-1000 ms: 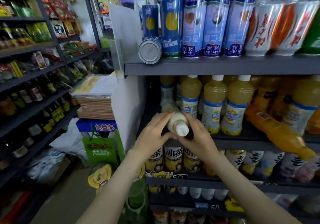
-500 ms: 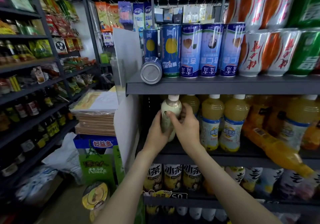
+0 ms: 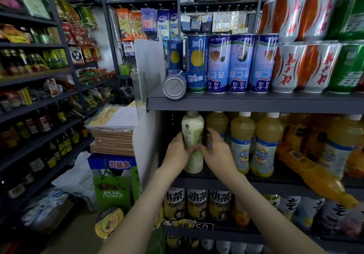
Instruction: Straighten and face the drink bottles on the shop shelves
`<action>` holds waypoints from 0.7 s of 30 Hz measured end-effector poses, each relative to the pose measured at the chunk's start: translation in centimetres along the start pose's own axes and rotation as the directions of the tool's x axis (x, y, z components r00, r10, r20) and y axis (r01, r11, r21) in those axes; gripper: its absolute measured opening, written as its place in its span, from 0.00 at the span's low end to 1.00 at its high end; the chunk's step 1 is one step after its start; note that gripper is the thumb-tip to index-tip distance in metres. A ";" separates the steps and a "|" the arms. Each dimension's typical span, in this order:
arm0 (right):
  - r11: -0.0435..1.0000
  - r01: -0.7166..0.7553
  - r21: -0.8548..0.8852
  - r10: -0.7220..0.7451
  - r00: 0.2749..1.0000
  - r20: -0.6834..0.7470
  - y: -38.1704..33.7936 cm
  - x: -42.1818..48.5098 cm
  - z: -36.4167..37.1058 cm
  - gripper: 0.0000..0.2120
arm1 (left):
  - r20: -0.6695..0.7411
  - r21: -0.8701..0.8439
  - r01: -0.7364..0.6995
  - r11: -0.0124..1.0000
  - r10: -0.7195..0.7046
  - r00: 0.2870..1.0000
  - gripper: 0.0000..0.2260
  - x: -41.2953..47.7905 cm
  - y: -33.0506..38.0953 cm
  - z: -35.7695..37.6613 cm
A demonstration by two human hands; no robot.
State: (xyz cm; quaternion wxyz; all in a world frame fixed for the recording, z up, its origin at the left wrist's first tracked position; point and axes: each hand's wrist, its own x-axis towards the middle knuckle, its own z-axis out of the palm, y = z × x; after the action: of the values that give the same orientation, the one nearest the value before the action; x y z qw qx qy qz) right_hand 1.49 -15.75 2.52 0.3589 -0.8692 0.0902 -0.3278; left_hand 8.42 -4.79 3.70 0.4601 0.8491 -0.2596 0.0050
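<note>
Cream-coloured with a pale green label, the drink bottle [image 3: 192, 141] stands upright at the left end of the middle shelf [image 3: 275, 185], its cap just under the edge of the upper shelf [image 3: 256, 102]. Both hands hold it. The left hand [image 3: 176, 154] wraps round its lower left side with curled fingers. The right hand [image 3: 218, 152] comes in from the right with the thumb laid across the lower front; its fingers curl toward the bottle's right side but are blurred. Whether the base rests on the board or sits just above it I cannot tell.

Just beside the bottle on the right, yellow juice bottles [image 3: 263, 145] with white caps stand upright in a row. Further right an orange bottle [image 3: 315, 177] lies on its side, its cap end jutting out past the shelf's front edge.

On the upper shelf a silver-ended can [image 3: 174, 85] lies tipped over, its end facing outward, touching the upright blue cans [image 3: 197, 64]. Light blue cans [image 3: 239, 62], red-and-white cans [image 3: 289, 66] and green cans [image 3: 350, 68] follow to the right. Tea bottles [image 3: 196, 202] line the shelf below.
</note>
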 end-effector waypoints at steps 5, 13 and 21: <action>0.971 0.204 -0.122 -0.223 0.960 -0.168 -3.2 0.6 -2.3 0.16 | 0.145 0.451 0.131 0.883 -0.217 0.965 0.27 -3.7 4.5 -3.3; 0.824 0.482 -0.298 -0.555 0.793 -0.250 -8.7 3.6 -3.8 0.21 | -0.175 0.686 -0.291 0.666 0.540 0.823 0.34 -5.0 12.8 -13.9; 0.802 0.515 -0.302 -0.556 0.829 -0.064 -11.1 7.6 -4.6 0.31 | 0.088 0.752 -0.357 0.554 0.452 0.888 0.28 2.0 11.3 -13.2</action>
State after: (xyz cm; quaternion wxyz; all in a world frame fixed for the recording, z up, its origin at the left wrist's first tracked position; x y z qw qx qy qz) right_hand 3.58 -13.24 16.37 0.1210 -0.8729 -0.0888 -0.4643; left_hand 8.15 -0.30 20.60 0.0684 0.8766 -0.3951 0.2661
